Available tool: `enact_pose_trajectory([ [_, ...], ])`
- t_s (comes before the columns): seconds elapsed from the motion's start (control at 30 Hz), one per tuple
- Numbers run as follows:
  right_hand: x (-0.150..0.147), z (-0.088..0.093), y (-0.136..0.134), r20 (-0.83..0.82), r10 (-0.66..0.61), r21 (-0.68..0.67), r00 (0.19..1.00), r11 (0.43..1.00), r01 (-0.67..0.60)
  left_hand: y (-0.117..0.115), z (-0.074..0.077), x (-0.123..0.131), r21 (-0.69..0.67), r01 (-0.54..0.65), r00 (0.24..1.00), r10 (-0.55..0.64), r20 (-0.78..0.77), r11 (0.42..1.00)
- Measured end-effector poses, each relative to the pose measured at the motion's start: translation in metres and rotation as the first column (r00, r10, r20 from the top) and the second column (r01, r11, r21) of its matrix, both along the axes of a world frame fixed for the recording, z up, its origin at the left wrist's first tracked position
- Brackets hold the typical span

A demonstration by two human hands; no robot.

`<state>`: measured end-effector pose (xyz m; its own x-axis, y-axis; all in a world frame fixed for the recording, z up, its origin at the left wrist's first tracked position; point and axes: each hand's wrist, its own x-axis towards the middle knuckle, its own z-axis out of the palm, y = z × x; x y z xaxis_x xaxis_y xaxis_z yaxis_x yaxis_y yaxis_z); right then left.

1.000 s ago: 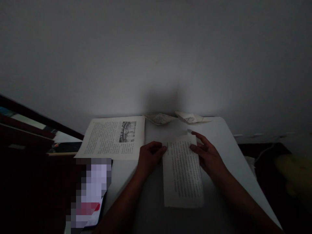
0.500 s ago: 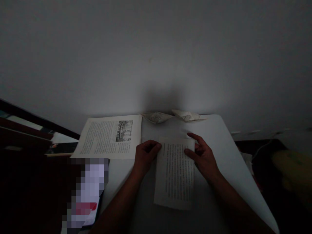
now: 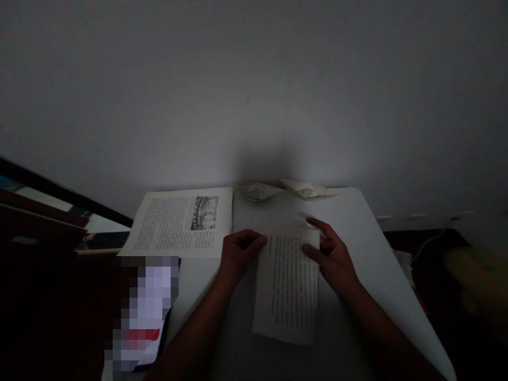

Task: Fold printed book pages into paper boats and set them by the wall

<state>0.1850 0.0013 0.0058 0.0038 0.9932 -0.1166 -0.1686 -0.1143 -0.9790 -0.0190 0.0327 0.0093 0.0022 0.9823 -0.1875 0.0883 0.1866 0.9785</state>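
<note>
A printed sheet of paper [image 3: 286,291], taller than wide and with a rough lower edge, lies before me over the white table [image 3: 365,254]. My left hand [image 3: 243,251] pinches its upper left corner between thumb and fingers. On the upper right, my right hand [image 3: 331,251] grips the edge, thumb on the print and fingers behind, with the index finger stretched out past the top. Beyond the sheet, two folded paper boats, the left boat [image 3: 257,191] and the right boat [image 3: 307,190], sit side by side against the wall.
Printed pages [image 3: 174,222] with a picture lie at the table's back left. A phone [image 3: 153,312] with a blurred screen rests at the left edge. The wall [image 3: 254,95] rises directly behind the table. A yellowish object [image 3: 482,286] is dim at the right.
The view has shifted slightly. Both hands still hold the sheet, and its top edge appears slightly lower, with the left fingertips a little further over the corner.
</note>
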Motion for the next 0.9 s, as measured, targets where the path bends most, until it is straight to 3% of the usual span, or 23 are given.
enact_pose_trajectory([
  [0.63, 0.0023, -0.0053, -0.0002, 0.126, 0.008, 0.050, 0.992, 0.999, -0.015, -0.0007, 0.0006, 0.0012, 0.040, 0.028, 0.996, -0.024, -0.088, 0.999],
  [0.9, 0.0020, -0.0047, -0.0002, 0.049, 0.000, 0.012, 0.999, 1.000, -0.001, -0.0004, 0.0007, 0.0010, 0.033, 0.036, 0.997, -0.034, -0.066, 0.999],
])
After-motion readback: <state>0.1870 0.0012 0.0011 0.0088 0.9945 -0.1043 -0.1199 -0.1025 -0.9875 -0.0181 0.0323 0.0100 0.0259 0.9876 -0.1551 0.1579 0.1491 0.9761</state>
